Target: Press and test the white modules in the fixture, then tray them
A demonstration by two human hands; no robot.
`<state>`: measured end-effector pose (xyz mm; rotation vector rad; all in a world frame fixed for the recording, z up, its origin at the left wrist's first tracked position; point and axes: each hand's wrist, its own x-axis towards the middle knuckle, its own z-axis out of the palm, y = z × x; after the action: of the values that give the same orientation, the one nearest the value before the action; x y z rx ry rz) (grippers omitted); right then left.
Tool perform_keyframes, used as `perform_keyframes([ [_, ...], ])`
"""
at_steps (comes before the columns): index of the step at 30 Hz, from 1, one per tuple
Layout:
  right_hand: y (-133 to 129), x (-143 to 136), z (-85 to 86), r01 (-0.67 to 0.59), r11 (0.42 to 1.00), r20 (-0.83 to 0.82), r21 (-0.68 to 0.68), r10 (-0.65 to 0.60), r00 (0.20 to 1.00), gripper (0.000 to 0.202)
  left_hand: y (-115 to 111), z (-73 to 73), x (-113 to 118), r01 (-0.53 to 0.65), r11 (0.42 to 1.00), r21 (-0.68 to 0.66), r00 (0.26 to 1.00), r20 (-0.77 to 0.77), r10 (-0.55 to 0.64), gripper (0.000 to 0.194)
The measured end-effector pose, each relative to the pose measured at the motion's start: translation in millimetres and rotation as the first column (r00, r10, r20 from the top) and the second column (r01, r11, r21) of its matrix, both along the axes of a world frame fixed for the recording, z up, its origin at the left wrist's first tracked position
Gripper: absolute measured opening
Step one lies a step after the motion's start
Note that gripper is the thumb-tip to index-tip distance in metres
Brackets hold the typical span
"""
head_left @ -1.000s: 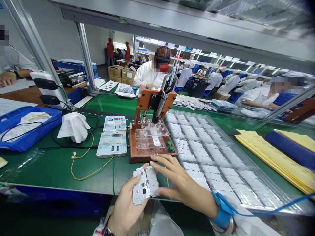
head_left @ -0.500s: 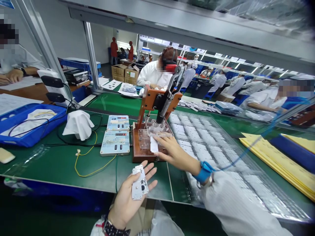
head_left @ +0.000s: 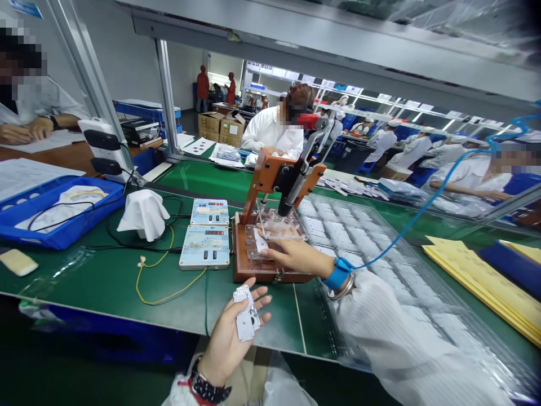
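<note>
My left hand (head_left: pixel 230 332) is palm up near the table's front edge, its thumb pressed over white circuit boards (head_left: pixel 246 322) with small dark parts on them. At the toggle-clamp test fixture (head_left: pixel 253 273), with its brown base and clear plates, my right hand (head_left: pixel 296 252) reaches in under the raised upper plate. Its thumb and fingers are on another white circuit board (head_left: pixel 261 242), which lies at the clear lower plate; the fingertips are partly hidden by the upper plate. A blue wrist strap (head_left: pixel 337 274) with a cord is around my right wrist.
Two display boxes (head_left: pixel 205 248) with red digits stand left of the fixture. To the right lies a clear tray (head_left: pixel 367 262) of white boards, then yellow sheets (head_left: pixel 477 282). A blue bin (head_left: pixel 76 239) is far left. Co-workers sit across and to the left.
My right hand has pushed the board further into the fixture, under the upper plate. My left hand still holds its boards. The whole view has shifted slightly.
</note>
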<state>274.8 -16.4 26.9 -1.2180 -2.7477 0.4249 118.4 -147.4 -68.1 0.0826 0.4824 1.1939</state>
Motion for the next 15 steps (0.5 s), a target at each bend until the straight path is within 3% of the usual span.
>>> perform_keyframes([
  [8,2.4,-2.9,-2.7,-0.042,0.999,-0.074,-0.031,0.039,0.996,0.049,-0.9,3.1,1.2,-0.049,0.997,-0.061,0.998,-0.034,0.047,0.037],
  [15,-3.2,-12.7,0.0,0.037,0.998,-0.04,-0.053,-0.039,0.998,0.049,0.0,2.3,-0.4,-0.038,0.999,0.037,0.994,0.106,0.034,0.027],
])
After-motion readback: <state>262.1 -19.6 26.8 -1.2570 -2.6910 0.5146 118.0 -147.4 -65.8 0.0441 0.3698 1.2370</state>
